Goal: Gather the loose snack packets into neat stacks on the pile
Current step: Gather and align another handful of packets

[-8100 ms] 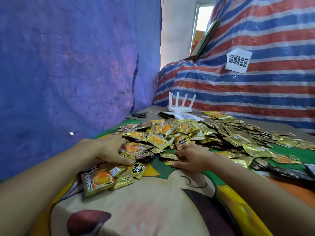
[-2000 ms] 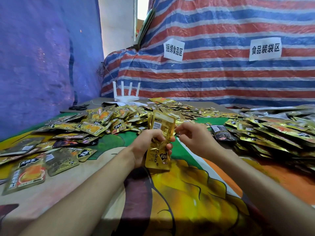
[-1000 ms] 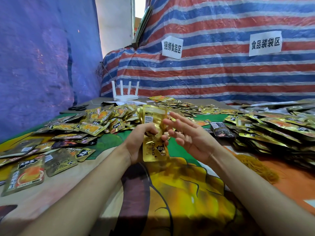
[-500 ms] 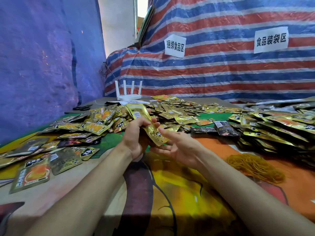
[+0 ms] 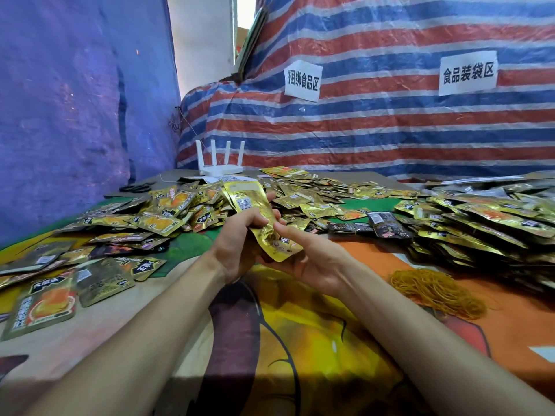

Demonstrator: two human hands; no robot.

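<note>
My left hand [image 5: 237,244] grips a small stack of gold snack packets [image 5: 255,214], tilted with its top leaning left, above the printed cloth. My right hand [image 5: 312,262] lies palm up just under the stack's lower end, its fingers straight and touching the packets. Loose gold packets [image 5: 162,217] lie scattered across the left and middle of the table. A larger pile of packets [image 5: 480,223] lies in overlapping rows on the right.
A heap of orange rubber bands [image 5: 435,286] sits right of my right forearm. A white router [image 5: 220,163] and black scissors [image 5: 138,187] stand at the back left. Blue tarp walls the left side; striped tarp with two paper signs rises behind.
Over the last second my left hand tilted the stack from upright to leaning left, and my right hand dropped from beside it to palm up beneath it. The view shifted slightly.
</note>
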